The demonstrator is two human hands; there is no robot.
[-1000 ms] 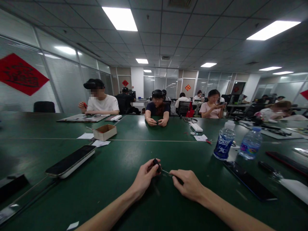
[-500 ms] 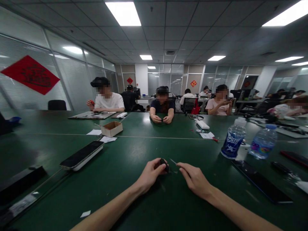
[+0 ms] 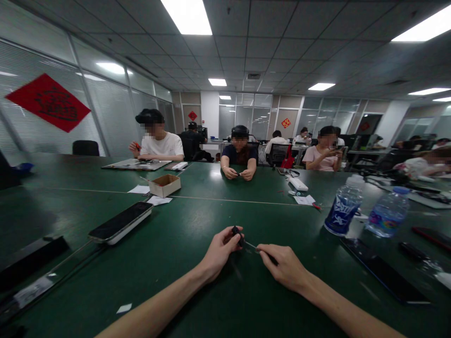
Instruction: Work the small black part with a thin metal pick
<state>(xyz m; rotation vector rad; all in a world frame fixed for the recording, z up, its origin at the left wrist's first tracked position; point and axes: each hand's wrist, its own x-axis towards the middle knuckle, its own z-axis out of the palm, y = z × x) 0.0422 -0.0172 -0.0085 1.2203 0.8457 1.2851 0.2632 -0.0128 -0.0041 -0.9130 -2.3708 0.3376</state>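
My left hand (image 3: 220, 251) pinches a small black part (image 3: 238, 233) just above the green table (image 3: 183, 244). My right hand (image 3: 283, 265) is closed round a thin tool (image 3: 254, 246) whose metal tip points left and reaches the black part. Both hands sit near the middle front of the table, a short gap between them. What the black part is I cannot make out.
A phone on a white power bank (image 3: 121, 223) lies left of my hands. A cardboard box (image 3: 164, 184) and paper slips sit further back. Two water bottles (image 3: 345, 204) stand at the right, with dark phones (image 3: 382, 277) near them. Several people sit along the far edge.
The view has shifted a little. My right hand has brought the tool's tip back to the black part, after holding it slightly off half a second ago.
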